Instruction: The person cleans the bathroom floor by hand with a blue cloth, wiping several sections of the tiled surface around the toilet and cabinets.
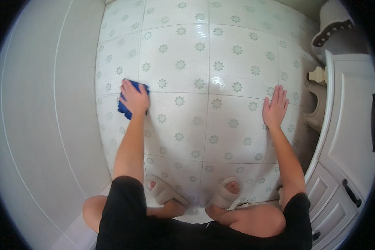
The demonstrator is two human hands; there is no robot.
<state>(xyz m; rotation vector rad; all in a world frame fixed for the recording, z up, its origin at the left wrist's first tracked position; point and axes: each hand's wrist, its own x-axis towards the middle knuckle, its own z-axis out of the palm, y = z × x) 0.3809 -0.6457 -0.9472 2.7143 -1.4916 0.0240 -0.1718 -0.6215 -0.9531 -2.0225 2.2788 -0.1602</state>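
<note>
A folded dark blue cloth [126, 111] lies on the tiled floor [187, 125], close to the wall on the left. My left hand [135, 99] presses down over it, gripping it against the tiles; the palm hides its middle, and blue edges stick out around the fingers. Over on the right, my right hand [276, 109] rests flat on the floor with fingers stretched out and nothing in it. The floor tiles are white with small green flower patterns.
A smooth grey wall [41, 104] runs along the left. On the right stands a white cabinet [350, 100] with dark handles and carved feet [316, 104]. A white toilet-like fixture [333, 21] is at the far right. My feet in cream slippers [164, 191] are close in front.
</note>
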